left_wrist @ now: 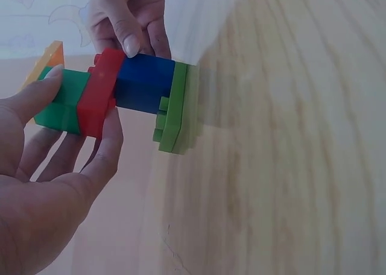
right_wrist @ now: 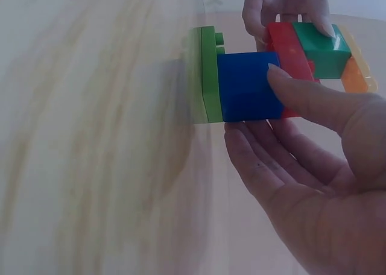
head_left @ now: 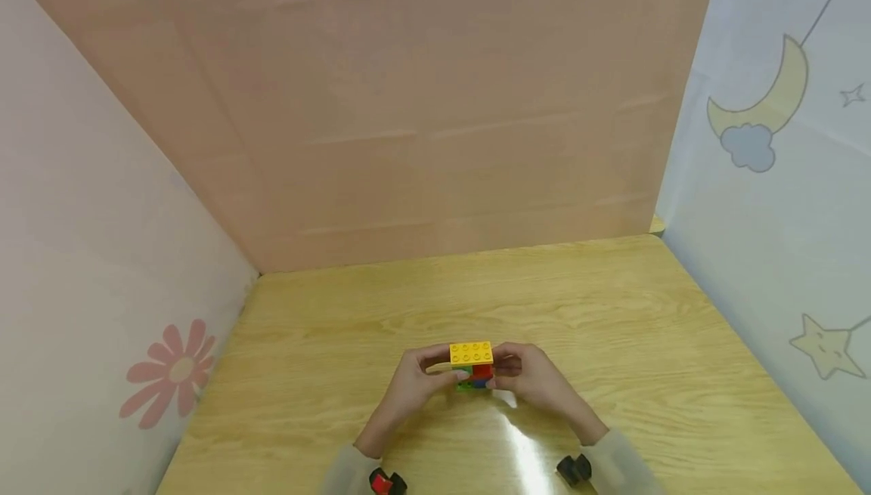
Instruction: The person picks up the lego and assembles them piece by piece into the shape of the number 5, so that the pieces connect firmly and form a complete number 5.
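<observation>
A stack of toy building bricks stands on the table between both hands. At its foot lies a light green plate, which meets the tabletop. Above it come a blue brick, a red brick, a green brick and a yellow brick with studs on top. The blue and green bricks sit on opposite halves of the red one. My left hand pinches the green brick, thumb on its near face. My right hand grips the blue brick, its thumb near the red brick's edge.
The wooden table has a brown panel along its back edge. Pale printed walls, one with a flower and one with a moon, flank it. Dark straps show at both cuffs.
</observation>
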### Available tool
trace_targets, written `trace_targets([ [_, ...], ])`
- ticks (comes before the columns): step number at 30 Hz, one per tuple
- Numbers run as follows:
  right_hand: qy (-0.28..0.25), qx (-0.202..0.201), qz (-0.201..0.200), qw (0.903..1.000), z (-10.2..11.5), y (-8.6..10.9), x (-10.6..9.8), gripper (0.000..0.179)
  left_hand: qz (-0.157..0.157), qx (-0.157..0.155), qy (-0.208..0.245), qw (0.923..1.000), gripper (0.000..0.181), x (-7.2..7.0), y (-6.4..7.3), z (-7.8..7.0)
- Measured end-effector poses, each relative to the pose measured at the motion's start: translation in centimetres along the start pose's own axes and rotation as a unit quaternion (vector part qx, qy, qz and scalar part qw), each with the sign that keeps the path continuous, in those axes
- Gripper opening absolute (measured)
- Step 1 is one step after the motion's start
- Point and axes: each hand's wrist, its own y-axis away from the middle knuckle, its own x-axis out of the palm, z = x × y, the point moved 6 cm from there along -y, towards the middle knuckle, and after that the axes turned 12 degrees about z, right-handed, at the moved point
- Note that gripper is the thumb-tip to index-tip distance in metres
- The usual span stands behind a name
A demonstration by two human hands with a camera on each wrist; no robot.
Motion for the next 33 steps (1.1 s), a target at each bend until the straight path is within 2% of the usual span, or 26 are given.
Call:
trace_targets([
  [5,0.019,-0.001,-0.002,0.9998,0.2,-0.1,0.1,0.037,0.009,0.007,0.002,0.9999,0.039,-0.2,0.1,0.0],
  [9,0.008,0.006,-0.002,0.9999,0.2,-0.1,0.0,0.038,0.013,0.006,0.007,0.9999,0.040,-0.2,0.1,0.1],
  [15,-0.007,0.015,-0.002,0.9999,0.4,0.0,-0.1,0.039,0.006,0.008,0.004,0.9999,0.040,-0.3,0.1,0.0],
  [22,-0.006,0.031,-0.003,0.9995,0.0,0.0,-0.2,0.039,-0.004,-0.005,0.025,0.9997,0.042,-0.5,-0.1,0.4],
  [33,-0.020,0.028,0.000,0.9994,-0.1,-0.5,-0.4,0.036,-0.019,-0.004,-0.008,0.9998,0.042,-1.3,-0.7,0.5],
])
